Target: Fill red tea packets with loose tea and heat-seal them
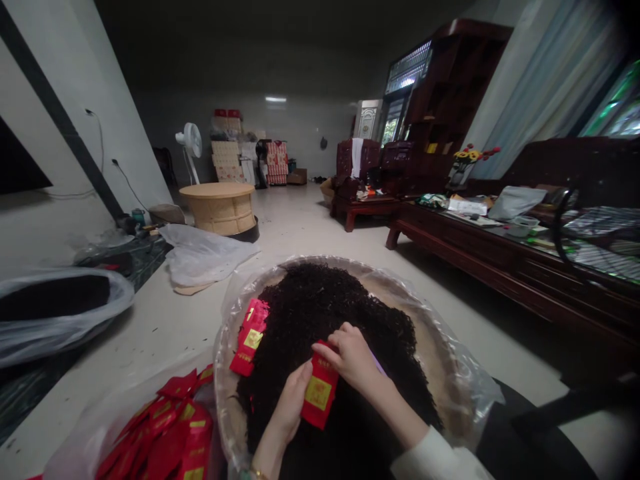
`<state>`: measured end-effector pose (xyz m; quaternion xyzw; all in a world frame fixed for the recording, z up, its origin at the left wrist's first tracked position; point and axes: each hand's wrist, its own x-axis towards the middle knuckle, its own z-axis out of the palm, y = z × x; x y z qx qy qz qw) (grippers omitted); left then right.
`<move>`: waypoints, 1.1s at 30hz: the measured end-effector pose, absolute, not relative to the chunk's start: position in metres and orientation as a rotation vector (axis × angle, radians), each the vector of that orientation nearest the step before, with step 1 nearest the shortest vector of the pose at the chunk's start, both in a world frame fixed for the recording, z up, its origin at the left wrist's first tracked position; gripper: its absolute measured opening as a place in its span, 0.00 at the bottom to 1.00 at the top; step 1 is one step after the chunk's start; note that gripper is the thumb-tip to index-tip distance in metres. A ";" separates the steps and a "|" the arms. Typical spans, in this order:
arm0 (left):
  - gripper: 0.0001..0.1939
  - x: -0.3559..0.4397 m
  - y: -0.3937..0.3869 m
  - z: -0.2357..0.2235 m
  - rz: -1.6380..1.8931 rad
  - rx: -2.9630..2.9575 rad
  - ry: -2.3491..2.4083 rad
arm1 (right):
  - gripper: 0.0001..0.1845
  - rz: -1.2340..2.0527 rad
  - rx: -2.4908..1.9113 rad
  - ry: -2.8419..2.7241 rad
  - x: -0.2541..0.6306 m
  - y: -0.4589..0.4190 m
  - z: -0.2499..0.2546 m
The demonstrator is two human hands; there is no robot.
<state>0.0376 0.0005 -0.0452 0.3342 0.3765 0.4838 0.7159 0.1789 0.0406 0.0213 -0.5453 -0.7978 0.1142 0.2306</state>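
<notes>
A red packet (319, 395) with a gold label is held upright over a heap of dark, dried, tea-like leaves (330, 290). My left hand (289, 403) grips its left side, thumb along the edge. At its top edge, the fingers of my right hand (350, 353) are closed on the packet's mouth. A bit of something purple (379, 363) shows beside my right hand; its kind is hidden. The leaves lie in a wide round basket (453, 373) lined with clear plastic. Against its left inner side rest more red packets (249, 340), overlapping.
At lower left, a clear plastic bag (75, 447) holds many red packets (167, 427). Another bag of dark leaves (55, 300) stands at far left. A long wooden table (480, 247) is on the right. Beyond are a round table (219, 200) and a white fan (190, 143).
</notes>
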 end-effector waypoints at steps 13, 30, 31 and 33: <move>0.33 0.035 -0.003 -0.042 0.993 0.914 0.869 | 0.18 0.280 -1.542 -2.235 0.178 0.043 0.024; 0.27 0.041 0.002 -0.036 0.874 0.860 0.811 | 0.26 0.360 -1.349 -2.378 0.177 0.050 0.004; 0.25 0.044 0.003 -0.037 0.889 0.869 0.863 | 0.25 0.352 -1.356 -2.395 0.174 0.049 0.002; 0.22 0.050 0.004 -0.038 0.937 0.866 0.940 | 0.24 0.354 -1.378 -2.425 0.169 0.048 0.001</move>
